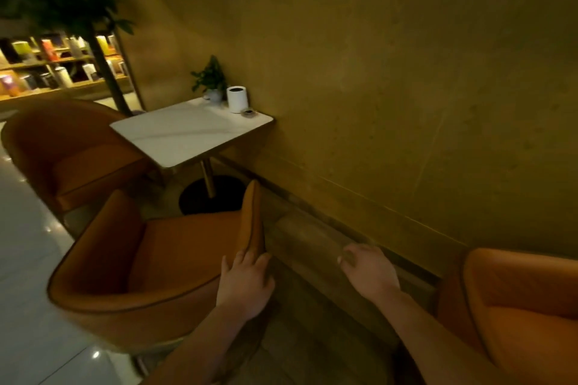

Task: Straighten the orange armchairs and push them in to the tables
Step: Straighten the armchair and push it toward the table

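An orange armchair (162, 259) stands in front of me, its seat facing the small white table (184, 131) against the wall. My left hand (247, 281) lies on the right end of its backrest rim, fingers over the edge where the arm begins. My right hand (369, 272) hovers over the floor to the right of that chair, fingers loosely curled and holding nothing. A second orange armchair (68, 150) sits on the far left side of the table. A third one (519, 309) is at the lower right near the wall.
The table has a black round base (212, 197) and carries a small potted plant (212, 81), a white cylinder (237, 98) and a small dark item. A brown wall runs along the right. A tree trunk (106, 72) and lit shelves stand at the back left.
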Motion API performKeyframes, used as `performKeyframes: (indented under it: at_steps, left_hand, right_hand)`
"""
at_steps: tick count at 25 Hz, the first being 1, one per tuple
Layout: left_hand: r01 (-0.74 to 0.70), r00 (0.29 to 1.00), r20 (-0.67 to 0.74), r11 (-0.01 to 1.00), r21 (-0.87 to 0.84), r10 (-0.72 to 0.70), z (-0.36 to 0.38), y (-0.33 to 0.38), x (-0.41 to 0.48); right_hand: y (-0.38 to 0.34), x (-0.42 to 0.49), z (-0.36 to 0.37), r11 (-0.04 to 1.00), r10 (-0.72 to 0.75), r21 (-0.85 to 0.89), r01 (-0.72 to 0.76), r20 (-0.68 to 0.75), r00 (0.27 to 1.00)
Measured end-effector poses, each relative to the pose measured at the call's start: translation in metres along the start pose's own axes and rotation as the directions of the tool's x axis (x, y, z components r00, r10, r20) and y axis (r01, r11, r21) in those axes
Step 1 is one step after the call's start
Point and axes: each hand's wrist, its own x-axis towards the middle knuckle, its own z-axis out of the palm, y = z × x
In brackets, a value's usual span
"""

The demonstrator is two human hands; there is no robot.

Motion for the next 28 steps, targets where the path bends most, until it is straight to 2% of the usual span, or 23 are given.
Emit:
performKeyframes:
  at_steps: [10, 16, 19, 24, 28]
  left_hand:
    - [0.136, 0.99, 0.047, 0.99, -0.023, -0.135, -0.014, -0.172, 0.0]
    - [0.351, 0.925, 0.167, 0.936, -0.031, -0.341, 0.031, -0.292, 0.003]
    - [0.393, 0.876, 0.263, 0.914, 0.1, -0.405, 0.055, -0.341, 0.006]
    - [0.393, 0.871, 0.287, 0.916, 0.083, -0.4, 0.06, -0.358, 0.025]
    - [0.386, 0.861, 0.326, 0.919, 0.077, -0.389, 0.056, -0.376, 0.023]
  right_hand:
    - [-0.156, 0.038, 0.074, 1.0, -0.031, 0.008, 0.03, 0.08, 0.996]
    - [-0.242, 0.076, 0.185, 0.977, -0.213, 0.055, 0.206, 0.227, 0.95]
    - [-0.271, 0.105, 0.237, 0.937, -0.347, 0.055, 0.345, 0.254, 0.903]
    - [-0.278, 0.128, 0.294, 0.93, -0.346, 0.034, 0.366, 0.422, 0.838]
    - [-0.276, 0.127, 0.308, 0.944, -0.292, -0.026, 0.328, 0.397, 0.87]
